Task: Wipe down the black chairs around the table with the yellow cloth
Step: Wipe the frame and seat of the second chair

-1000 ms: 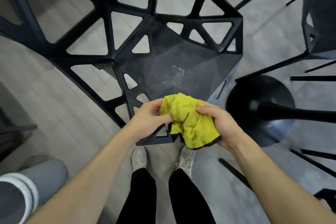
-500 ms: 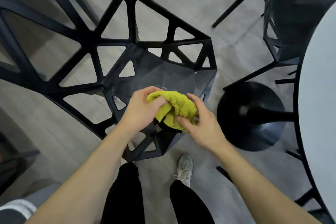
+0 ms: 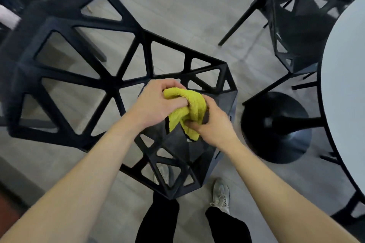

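**Cloth bunched in both hands above the chair seat**

The left hand (image 3: 156, 102) and right hand (image 3: 214, 124) each close their grip on the yellow cloth (image 3: 188, 110), held bunched over the black chair (image 3: 110, 85), probably to fold a pad for wiping; a second chair (image 3: 296, 25) waits beside the bench (image 3: 347, 77)

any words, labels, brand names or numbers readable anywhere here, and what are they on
None: no readable text shows on the yellow cloth, the black chair, the second chair, the white table or the shoes.
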Available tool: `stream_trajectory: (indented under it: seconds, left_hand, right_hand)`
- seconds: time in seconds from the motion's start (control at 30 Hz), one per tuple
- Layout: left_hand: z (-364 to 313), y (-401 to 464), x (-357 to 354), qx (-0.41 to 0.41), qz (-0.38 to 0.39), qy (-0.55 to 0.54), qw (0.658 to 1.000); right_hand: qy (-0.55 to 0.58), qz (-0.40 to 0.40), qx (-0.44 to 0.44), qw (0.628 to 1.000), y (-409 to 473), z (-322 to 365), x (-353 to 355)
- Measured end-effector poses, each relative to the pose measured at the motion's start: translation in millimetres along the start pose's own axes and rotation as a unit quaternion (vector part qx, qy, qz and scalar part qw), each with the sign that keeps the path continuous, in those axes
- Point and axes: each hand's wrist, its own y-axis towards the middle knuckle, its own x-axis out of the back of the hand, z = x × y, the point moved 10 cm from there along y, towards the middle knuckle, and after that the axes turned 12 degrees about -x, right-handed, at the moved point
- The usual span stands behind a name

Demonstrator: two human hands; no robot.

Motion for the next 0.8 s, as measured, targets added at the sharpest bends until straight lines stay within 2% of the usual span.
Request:
stream_trajectory:
  seconds: [0.07,0.13,0.27,0.37,0.43,0.53,0.6,0.67,0.73,0.77,0.8]
  left_hand:
    - [-7,3,17,-0.015,0.016,-0.003,1.0]
    - [-10,5,36,-0.028,0.027,-0.009,0.999]
    - [0,10,76,-0.038,0.019,-0.015,0.999]
    - [24,14,104,-0.018,-0.025,-0.042,0.999]
    - [39,15,113,-0.013,-0.028,-0.001,1.0]
    - [66,19,121,-0.007,-0.044,0.111,0.993]
    - [77,20,119,0.007,-0.093,0.13,0.987]
    - [74,17,93,-0.009,-0.107,0.115,0.987]
    - [60,9,42,-0.056,-0.034,0.096,0.993]
    - [53,3,10,-0.08,0.039,0.092,0.992]
    - [48,-8,-20,-0.094,0.123,0.081,0.985]
  right_hand:
    - [-0.018,-0.05,-0.016,0.998,6,8,-3]
    - [-0.052,-0.066,-0.009,0.996,13,14,-8]
    - [-0.101,-0.039,-0.026,0.994,19,11,-19]
    - [-0.161,-0.014,-0.026,0.987,20,-4,-26]
    - [-0.184,-0.002,-0.031,0.982,21,-16,-21]
    - [-0.068,-0.037,-0.051,0.996,20,-20,6]
    - [-0.023,-0.011,-0.07,0.997,17,-22,-2]
    - [0.07,0.033,-0.109,0.991,12,-22,-22]
    - [0.246,0.105,-0.163,0.95,11,-18,-43]
    - [0.307,0.132,-0.19,0.923,10,-13,-50]
    - [0.32,0.131,-0.204,0.916,12,-10,-50]
